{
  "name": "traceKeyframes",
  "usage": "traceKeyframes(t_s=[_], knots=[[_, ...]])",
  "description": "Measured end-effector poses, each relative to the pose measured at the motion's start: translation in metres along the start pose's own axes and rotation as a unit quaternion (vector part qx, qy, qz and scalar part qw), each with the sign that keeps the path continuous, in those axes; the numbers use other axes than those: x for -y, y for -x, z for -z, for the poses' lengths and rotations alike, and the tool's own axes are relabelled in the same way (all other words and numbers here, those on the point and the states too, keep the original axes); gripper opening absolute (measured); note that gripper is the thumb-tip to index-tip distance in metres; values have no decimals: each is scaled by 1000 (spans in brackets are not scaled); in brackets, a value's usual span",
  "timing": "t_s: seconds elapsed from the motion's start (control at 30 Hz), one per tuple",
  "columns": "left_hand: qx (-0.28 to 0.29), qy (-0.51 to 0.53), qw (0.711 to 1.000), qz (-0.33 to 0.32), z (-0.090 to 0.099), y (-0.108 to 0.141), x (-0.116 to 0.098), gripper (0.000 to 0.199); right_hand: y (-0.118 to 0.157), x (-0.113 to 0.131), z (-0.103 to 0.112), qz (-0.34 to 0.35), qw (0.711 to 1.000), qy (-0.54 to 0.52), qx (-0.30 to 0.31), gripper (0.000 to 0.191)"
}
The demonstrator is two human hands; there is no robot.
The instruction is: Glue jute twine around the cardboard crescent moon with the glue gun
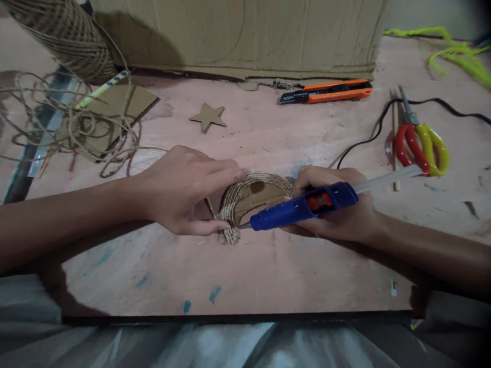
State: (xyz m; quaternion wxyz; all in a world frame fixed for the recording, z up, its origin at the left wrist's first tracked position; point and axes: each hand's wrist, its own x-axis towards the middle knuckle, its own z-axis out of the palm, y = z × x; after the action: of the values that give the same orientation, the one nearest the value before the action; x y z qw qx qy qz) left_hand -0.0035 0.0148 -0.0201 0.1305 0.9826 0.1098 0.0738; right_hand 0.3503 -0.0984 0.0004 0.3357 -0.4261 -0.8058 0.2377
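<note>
My right hand (pixel 337 204) is closed around a blue hot glue gun (pixel 284 212), with a clear glue stick (pixel 387 179) poking out of its back. The gun's nozzle meets the lower left end of a curved cardboard piece (pixel 264 197) wrapped along its edge in twine (pixel 233 197). My left hand (pixel 187 189) pinches this twine-covered piece at its left side, thumb low and fingers at the top. A strand of twine runs from under the left hand back to a loose tangle. The glue gun and right hand hide part of the piece's right side.
A twine spool (pixel 72 41) and tangled twine (pixel 95 122) lie at left over a cardboard scrap (pixel 141 102). A cardboard star (pixel 208 118), an orange cutter knife (pixel 330 92), scissors (pixel 422 145), a black cord (pixel 368 140) and a large cardboard sheet (pixel 245 36) lie beyond.
</note>
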Motion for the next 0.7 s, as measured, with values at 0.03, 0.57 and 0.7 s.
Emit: traceKeyframes(t_s=[0.03, 0.57, 0.7], knots=[[-6, -1, 1000, -5, 0, 0, 0, 76, 0, 0, -1, -10, 1000, -5, 2, 50], [49, 18, 998, 37, 17, -4, -10, 66, -3, -1, -4, 33, 999, 21, -26, 44], [37, 16, 999, 21, 15, -4, -8, 64, -5, -3, -6, 0, 1000, 3, -28, 34]])
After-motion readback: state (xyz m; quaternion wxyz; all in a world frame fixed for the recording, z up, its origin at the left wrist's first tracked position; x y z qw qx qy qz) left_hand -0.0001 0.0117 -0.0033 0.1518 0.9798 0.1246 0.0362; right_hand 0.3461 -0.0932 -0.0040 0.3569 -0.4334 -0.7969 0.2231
